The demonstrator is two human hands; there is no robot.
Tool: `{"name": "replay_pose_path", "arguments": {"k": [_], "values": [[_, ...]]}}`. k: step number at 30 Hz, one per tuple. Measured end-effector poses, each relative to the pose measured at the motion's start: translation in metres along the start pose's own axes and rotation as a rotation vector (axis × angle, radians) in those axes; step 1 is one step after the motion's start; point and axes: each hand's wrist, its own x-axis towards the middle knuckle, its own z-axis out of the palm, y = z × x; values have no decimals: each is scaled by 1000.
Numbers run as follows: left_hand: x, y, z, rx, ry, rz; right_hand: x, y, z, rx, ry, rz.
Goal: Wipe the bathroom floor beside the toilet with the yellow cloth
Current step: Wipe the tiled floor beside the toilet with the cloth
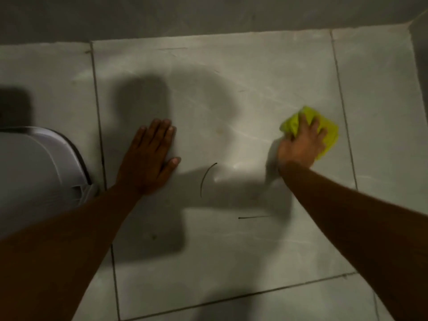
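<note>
At nine o'clock stands the white glossy ceramic toilet [34, 167], its rounded rim hard and smooth beside a dark grout line. Just right of it the left hand [148, 158] lies flat and released, fingers together, palm pressed on the pale grey polished floor tiles [231, 246] as a prop for the body's weight. Near the middle, toward six o'clock, two thin dark curved strands [207, 177], probably hairs, lie on the gloss. At three o'clock the right hand [301, 144] presses, fingers spread, on the crumpled yellow soft cloth [328, 133], pinning it flat to the tile. To wipe well, I judge the cloth should be kept bunched under the whole palm, drawn in overlapping strokes back toward the toilet, gathering the strands rather than pushing them into the grout; the tiles look slick, so the bracing palm should stay planted
</note>
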Motion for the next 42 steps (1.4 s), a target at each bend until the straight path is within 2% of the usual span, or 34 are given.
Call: {"name": "replay_pose_path", "arguments": {"k": [1,4,5,6,8,10,11,12,13,16,17,18,19,21,22,23,24,26,27,28,29,30,32,33,34,35,37,38,40,42], "values": [[0,0,0,1,-1,3,8,-23,8,-45,-19,-75],[1,2,-3,-16,-16,2,-17,-23,21,-162,-218,-727],[1,2,-5,-17,-16,0,-29,-4,13,-187,-296,-857],[1,2,-7,-15,-21,-2,-32,16,1,-194,-345,-902],[-1,2,-7,-22,-19,-15,-4,27,-14,-125,-266,-751],[0,2,-5,-31,-3,-25,34,-10,-6,-68,-103,-422],[1,1,-5,-38,1,-28,42,-36,1,-73,-75,-292],[1,1,-5,-43,-4,-36,38,-60,11,-89,-82,-259],[1,1,-5,-44,-12,-39,27,-72,20,-90,-129,-358],[1,2,-7,-33,-32,-33,-29,-34,24,-228,-440,-1028],[1,1,-8,-36,-36,-37,-36,-11,13,-267,-534,-1118],[0,2,-8,-41,-37,-41,-31,5,3,-245,-531,-1104],[-1,2,-7,-41,-34,-43,-18,8,-1,-165,-460,-1000],[1,1,-6,-40,-26,-41,9,-17,1,-24,-251,-633],[2,1,-5,-39,-23,-34,12,-39,8,-15,-202,-498],[1,1,-5,-39,-22,-33,5,-58,16,-34,-199,-472],[1,1,-5,-38,-19,-33,-8,-66,24,-64,-243,-588],[1,1,-5,-34,-17,-30,-47,-44,31,-173,-407,-1024],[1,1,-5,-33,-13,-31,-64,-20,25,-226,-502,-1185],[1,1,-5,-33,-12,-30,-72,5,13,-246,-539,-1245],[0,1,-5,-34,-11,-31,-70,21,6,-202,-501,-1213],[0,2,-5,-36,-10,-34,-64,26,2,-128,-436,-1079],[0,1,-4,-34,-17,-33,-56,2,9,-25,-280,-696],[0,0,-4,-36,-21,-29,-62,-19,16,-7,-266,-586],[0,0,-4,-36,-21,-25,-75,-35,23,-22,-296,-602],[0,1,-4,-34,-20,-24,-92,-39,30,-62,-358,-732],[0,1,-4,-36,-11,-24,-122,-13,32,-211,-492,-1104],[0,1,-4,-42,-4,-23,-127,5,23,-265,-540,-1202],[-1,0,-2,-46,16,-28,-112,21,10,-221,-499,-1167],[0,-2,2,-38,34,-14,-96,2,14,-176,-414,-922]]}}
